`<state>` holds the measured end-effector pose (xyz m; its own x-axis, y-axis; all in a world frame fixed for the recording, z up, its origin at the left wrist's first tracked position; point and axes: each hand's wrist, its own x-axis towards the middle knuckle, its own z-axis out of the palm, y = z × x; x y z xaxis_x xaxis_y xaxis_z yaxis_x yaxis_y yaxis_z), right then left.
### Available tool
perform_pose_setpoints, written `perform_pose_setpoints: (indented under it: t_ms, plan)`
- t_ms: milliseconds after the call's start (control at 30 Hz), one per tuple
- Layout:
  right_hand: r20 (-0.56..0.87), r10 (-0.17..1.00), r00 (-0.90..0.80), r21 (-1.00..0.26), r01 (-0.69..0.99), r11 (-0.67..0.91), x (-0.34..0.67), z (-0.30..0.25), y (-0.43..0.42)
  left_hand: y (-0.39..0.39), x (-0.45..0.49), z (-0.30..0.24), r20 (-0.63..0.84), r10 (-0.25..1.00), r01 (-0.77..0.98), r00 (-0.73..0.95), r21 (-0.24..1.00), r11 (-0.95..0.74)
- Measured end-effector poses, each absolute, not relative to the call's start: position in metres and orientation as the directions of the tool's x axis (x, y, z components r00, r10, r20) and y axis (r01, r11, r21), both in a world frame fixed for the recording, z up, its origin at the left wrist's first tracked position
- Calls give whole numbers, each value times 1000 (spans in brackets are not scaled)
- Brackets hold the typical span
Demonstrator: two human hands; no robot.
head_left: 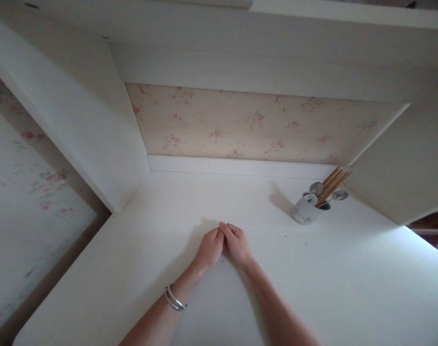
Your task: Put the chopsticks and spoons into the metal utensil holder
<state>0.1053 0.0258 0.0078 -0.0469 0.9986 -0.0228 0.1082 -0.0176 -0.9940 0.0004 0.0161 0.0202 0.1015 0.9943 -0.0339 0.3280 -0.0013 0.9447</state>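
My left hand [211, 248] and my right hand [237, 243] meet in the middle of the white desk [161, 211], knuckles and thumbs touching. Both are closed with the fingers curled in, and no object shows in or between them. The undersides of the fingers are hidden from above. Around my left wrist are silver bangles [175, 298]. To the right of my hands, well apart from them, stands a white utensil holder [304, 213] with punched holes. Out of it stick wooden chopsticks [332, 186] and several metal spoons [340, 195].
A white side panel [92, 115] rises at the left and another [402, 158] at the right. Overhead a white shelf [240, 43] spans the desk. Behind is floral wallpaper [237, 122] above a low back strip [240, 166]. Small dark marks dot the desktop.
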Motion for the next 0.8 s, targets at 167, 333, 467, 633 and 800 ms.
perform_pose_setpoints:
  t_ms: [167,333,467,633,800]
  plan:
    - [-42,998,-46,-995,94,-37,105,6,27,16,0,20,-39,994,334,100,942,3]
    - [-28,999,-41,-994,110,-23,105,8,26,17,0,19,-51,993,359,108,933,9]
    - [-31,999,-44,-995,95,-26,105,7,26,18,0,17,-47,993,354,109,935,5]
    - [-10,998,-67,-997,76,-5,105,4,27,18,-1,19,-44,991,331,126,944,0]
    - [34,996,-83,-996,74,41,106,5,26,16,-2,21,-54,987,281,148,960,11]
